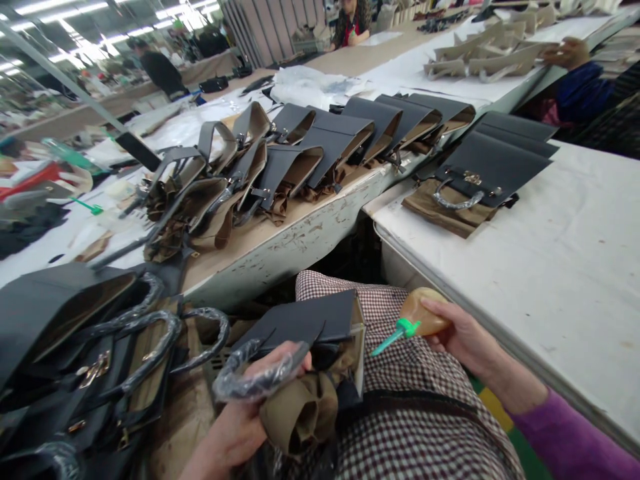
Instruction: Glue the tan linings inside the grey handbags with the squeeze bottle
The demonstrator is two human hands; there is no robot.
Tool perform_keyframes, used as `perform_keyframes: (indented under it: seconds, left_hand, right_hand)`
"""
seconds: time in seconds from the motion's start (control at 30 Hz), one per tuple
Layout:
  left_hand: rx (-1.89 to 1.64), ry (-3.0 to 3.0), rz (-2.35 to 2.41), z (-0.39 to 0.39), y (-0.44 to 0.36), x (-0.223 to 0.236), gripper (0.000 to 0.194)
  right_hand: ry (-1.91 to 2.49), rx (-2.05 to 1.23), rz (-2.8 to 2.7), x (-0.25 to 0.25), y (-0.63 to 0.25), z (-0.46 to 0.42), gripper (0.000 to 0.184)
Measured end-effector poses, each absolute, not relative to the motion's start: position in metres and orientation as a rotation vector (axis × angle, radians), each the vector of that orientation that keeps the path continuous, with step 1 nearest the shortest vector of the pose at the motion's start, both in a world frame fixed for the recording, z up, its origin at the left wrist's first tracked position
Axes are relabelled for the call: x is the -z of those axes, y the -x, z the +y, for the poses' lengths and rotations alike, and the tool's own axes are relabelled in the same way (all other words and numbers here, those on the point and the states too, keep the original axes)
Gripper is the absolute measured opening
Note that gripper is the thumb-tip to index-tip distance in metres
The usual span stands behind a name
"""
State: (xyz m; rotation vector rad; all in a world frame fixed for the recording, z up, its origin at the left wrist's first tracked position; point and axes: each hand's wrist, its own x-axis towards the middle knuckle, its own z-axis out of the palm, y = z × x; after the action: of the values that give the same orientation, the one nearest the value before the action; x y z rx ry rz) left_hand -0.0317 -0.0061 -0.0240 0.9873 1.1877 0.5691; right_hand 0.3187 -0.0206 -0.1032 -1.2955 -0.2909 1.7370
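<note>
On my lap lies a dark handbag (305, 323) with its brown lining pulled out. My left hand (255, 393) is closed around the bag near its plastic-wrapped handle (250, 380), with the bunched brown lining (305, 410) against the wrist. In my right hand (457, 330) is a glue bottle (423, 310), amber, with a green collar and a thin green nozzle pointing down and left. The nozzle tip is apart from the bag, to its right.
Dark unfinished bags (340, 137) stand in rows along the left table. Several more with wrapped handles (145, 360) are piled at my left. Flat bag pieces (480, 167) lie on the white table (575, 267) at right. A co-worker's hand (567, 53) touches beige parts.
</note>
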Motion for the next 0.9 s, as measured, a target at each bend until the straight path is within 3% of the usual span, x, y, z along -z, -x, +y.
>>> perform_keyframes:
  seconds: [0.2, 0.23, 0.33, 0.4, 0.43, 0.5, 0.6, 0.77, 0.9]
  left_hand:
    - [-1.012, -1.521, 1.438, 0.046, -0.008, -0.024, 0.009]
    - [-0.992, -1.628, 1.471, 0.056, -0.014, -0.033, 0.006]
    - [-0.772, -1.924, 1.698, 0.086, -0.028, -0.054, 0.020]
    - [-0.691, -1.968, 1.830, 0.104, -0.035, -0.060, 0.009]
    - [-0.742, -1.876, 1.837, 0.112, -0.037, -0.060, 0.001]
    - [-0.908, -1.550, 1.765, 0.125, -0.040, -0.056, 0.016]
    - [-1.055, -1.108, 1.637, 0.133, -0.041, -0.045, 0.019]
    - [-1.026, -0.802, 1.580, 0.110, -0.042, -0.042, 0.026]
    - [-1.020, -0.548, 1.519, 0.076, -0.044, -0.043, 0.035]
  right_hand:
    - [0.978, -1.558, 0.000, 0.098, -0.331, -0.042, 0.034]
    - [0.942, -1.539, 0.012, 0.096, -0.334, -0.045, 0.036]
    - [0.885, -1.511, 0.057, 0.090, -0.344, -0.056, 0.041]
    - [0.871, -1.488, 0.082, 0.086, -0.349, -0.063, 0.039]
    - [0.865, -1.474, 0.094, 0.084, -0.351, -0.066, 0.038]
    - [0.841, -1.447, 0.116, 0.079, -0.352, -0.071, 0.034]
    - [0.770, -1.408, 0.156, 0.072, -0.351, -0.076, 0.031]
    - [0.670, -1.428, 0.096, 0.064, -0.347, -0.077, 0.042]
    - [0.557, -1.477, 0.039, 0.054, -0.338, -0.074, 0.040]
